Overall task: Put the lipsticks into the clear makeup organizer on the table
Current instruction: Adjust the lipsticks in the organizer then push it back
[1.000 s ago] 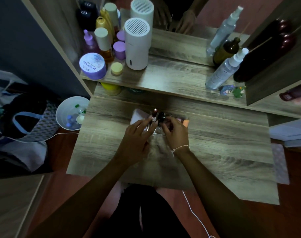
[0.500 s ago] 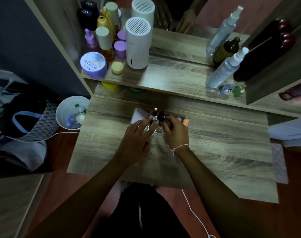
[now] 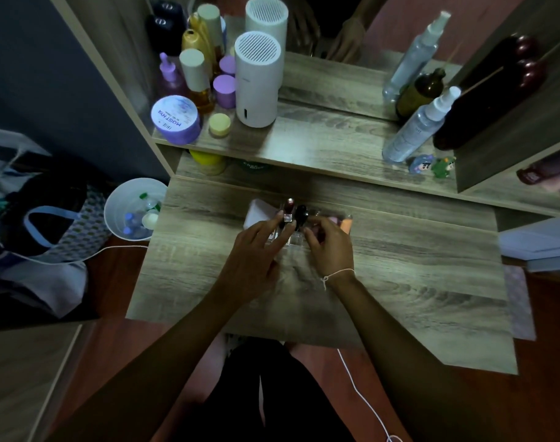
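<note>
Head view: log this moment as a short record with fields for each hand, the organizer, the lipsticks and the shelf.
left hand: over the organizer's near left part, fingers at a dark lipstick
right hand: at the organizer's right part, fingers curled; grasp unclear
clear makeup organizer: on the wooden table, mostly hidden by both hands
lipsticks: some dark ones upright between the hands; an orange one at the right end
shelf: white cylinder, purple jar, spray bottle
</note>
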The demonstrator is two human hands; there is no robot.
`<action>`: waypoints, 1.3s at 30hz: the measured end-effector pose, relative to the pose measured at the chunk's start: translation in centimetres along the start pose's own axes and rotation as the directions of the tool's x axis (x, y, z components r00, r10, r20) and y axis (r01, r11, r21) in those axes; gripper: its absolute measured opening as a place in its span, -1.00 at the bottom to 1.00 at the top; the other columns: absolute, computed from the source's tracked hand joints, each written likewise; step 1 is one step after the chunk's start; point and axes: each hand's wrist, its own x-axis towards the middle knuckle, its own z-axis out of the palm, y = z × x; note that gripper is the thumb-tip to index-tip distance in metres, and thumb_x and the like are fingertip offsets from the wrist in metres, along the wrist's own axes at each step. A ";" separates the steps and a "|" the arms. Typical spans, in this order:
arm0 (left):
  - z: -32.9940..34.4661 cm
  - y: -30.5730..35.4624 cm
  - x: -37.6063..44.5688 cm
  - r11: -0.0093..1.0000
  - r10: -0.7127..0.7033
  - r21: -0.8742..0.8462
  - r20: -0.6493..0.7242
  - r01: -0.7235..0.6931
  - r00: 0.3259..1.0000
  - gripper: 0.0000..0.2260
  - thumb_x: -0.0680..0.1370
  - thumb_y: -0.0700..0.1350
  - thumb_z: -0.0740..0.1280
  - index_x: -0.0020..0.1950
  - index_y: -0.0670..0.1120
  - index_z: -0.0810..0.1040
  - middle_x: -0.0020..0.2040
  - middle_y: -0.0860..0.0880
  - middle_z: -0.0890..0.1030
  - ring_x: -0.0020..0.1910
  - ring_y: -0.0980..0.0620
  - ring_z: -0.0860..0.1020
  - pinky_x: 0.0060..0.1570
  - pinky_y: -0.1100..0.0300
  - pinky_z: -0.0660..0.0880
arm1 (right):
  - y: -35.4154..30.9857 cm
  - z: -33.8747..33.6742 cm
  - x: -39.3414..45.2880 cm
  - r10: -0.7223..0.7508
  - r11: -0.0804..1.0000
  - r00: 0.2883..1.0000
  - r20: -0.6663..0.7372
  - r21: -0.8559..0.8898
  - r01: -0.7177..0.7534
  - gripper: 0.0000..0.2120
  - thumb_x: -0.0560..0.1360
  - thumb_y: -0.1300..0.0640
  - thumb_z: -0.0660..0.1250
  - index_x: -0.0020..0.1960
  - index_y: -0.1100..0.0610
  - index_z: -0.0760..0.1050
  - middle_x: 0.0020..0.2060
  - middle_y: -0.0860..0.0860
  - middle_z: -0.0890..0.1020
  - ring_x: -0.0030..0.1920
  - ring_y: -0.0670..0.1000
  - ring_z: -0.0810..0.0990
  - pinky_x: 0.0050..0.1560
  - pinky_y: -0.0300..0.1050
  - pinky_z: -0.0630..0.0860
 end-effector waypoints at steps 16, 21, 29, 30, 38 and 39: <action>0.9 -4.8 0.0 0.720 -0.550 -0.481 0.046 0.501 0.834 -0.09 0.45 -0.02 0.44 0.53 -0.11 -0.16 0.55 -0.18 0.05 0.50 -0.15 0.11 0.40 -0.02 0.19 | 4.4 -0.8 -4.1 0.202 0.979 0.976 -0.076 0.050 -0.199 -0.01 0.31 -0.19 0.49 0.52 0.07 0.00 0.49 0.09 0.26 0.48 0.11 0.25 0.36 0.22 0.37; 2.4 -4.2 0.0 0.678 -0.586 -0.496 0.080 0.542 0.806 -0.18 0.50 -0.13 0.37 0.53 -0.16 -0.15 0.45 -0.23 0.33 0.32 -0.21 0.42 0.11 0.15 0.32 | 5.7 0.3 -3.9 0.245 0.965 0.967 -0.069 -0.076 -0.249 -0.03 0.33 -0.24 0.43 0.52 0.13 0.02 0.50 0.13 0.24 0.50 0.14 0.19 0.46 0.24 0.19; 3.6 -3.7 -0.4 0.631 -0.605 -0.551 0.089 0.545 0.791 -0.11 0.41 -0.39 0.32 0.52 -0.11 -0.23 0.34 -0.18 0.48 0.21 -0.14 0.52 0.03 0.18 0.44 | 6.9 1.0 -3.6 0.274 0.942 0.959 -0.072 -0.182 -0.283 -0.20 0.47 -0.25 0.27 0.52 0.16 0.09 0.53 0.15 0.15 0.54 0.12 0.06 0.51 0.13 -0.10; 3.7 -3.8 -0.4 0.634 -0.607 -0.549 0.083 0.544 0.791 -0.11 0.41 -0.39 0.32 0.52 -0.11 -0.22 0.33 -0.18 0.49 0.20 -0.14 0.53 0.03 0.18 0.44 | 7.0 0.9 -3.6 0.270 0.943 0.960 -0.080 -0.181 -0.280 -0.23 0.48 -0.22 0.27 0.51 0.15 0.11 0.53 0.14 0.17 0.54 0.12 0.06 0.51 0.14 -0.09; 4.2 -3.7 0.1 0.648 -0.578 -0.535 0.118 0.542 0.807 -0.11 0.41 -0.39 0.32 0.52 -0.12 -0.22 0.34 -0.17 0.48 0.23 -0.13 0.50 0.02 0.20 0.44 | 7.7 0.2 -3.5 0.258 0.939 0.959 -0.118 -0.203 -0.277 -0.30 0.50 -0.18 0.26 0.49 0.16 0.16 0.51 0.13 0.23 0.54 0.13 0.06 0.52 0.19 -0.04; 4.3 -3.4 0.2 0.645 -0.568 -0.543 0.129 0.537 0.813 -0.11 0.41 -0.39 0.32 0.52 -0.11 -0.23 0.35 -0.16 0.47 0.24 -0.11 0.50 0.01 0.25 0.43 | 7.9 0.0 -3.6 0.265 0.937 0.957 -0.120 -0.203 -0.285 -0.30 0.50 -0.18 0.27 0.49 0.16 0.16 0.51 0.13 0.23 0.54 0.13 0.05 0.53 0.18 -0.04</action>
